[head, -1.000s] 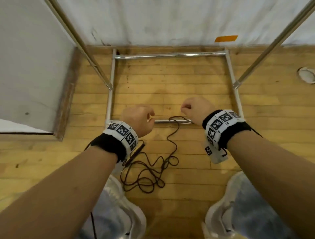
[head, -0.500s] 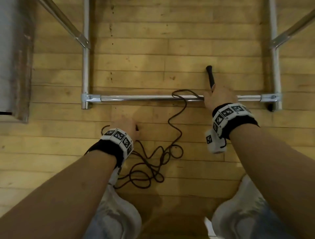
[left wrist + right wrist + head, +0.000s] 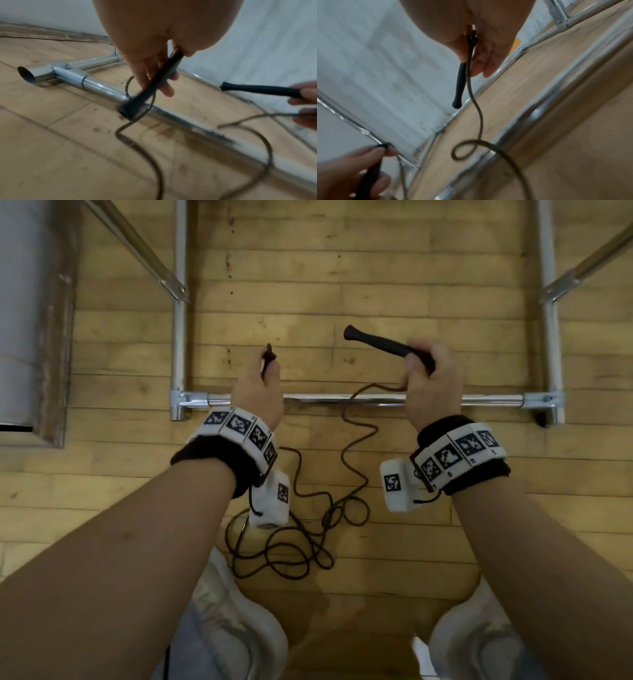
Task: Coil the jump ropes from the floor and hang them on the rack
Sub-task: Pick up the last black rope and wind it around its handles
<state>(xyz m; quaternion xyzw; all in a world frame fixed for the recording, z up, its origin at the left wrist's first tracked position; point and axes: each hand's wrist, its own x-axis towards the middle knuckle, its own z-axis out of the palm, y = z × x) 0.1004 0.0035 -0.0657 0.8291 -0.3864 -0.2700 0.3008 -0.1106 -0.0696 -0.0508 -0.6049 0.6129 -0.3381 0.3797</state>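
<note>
A black jump rope lies in a loose tangle (image 3: 294, 535) on the wooden floor between my feet. My left hand (image 3: 260, 392) grips one black handle (image 3: 152, 83), with only its tip (image 3: 269, 352) showing in the head view. My right hand (image 3: 428, 385) grips the other black handle (image 3: 380, 342), which points up and to the left, and it also holds a strand of the cord (image 3: 474, 94) beside that handle. Both hands hover over the rack's front base bar (image 3: 342, 399). Cord runs from each hand down to the tangle.
The chrome rack's base frame (image 3: 180, 313) forms a rectangle on the floor, with slanted struts (image 3: 137, 248) rising at left and right. A grey panel (image 3: 24, 313) stands at the left. My white shoes (image 3: 236, 625) are at the bottom edge.
My left hand has risen from the floor with a handle in its grip. My right hand has lifted and tilted its handle to the left. Less cord lies slack.
</note>
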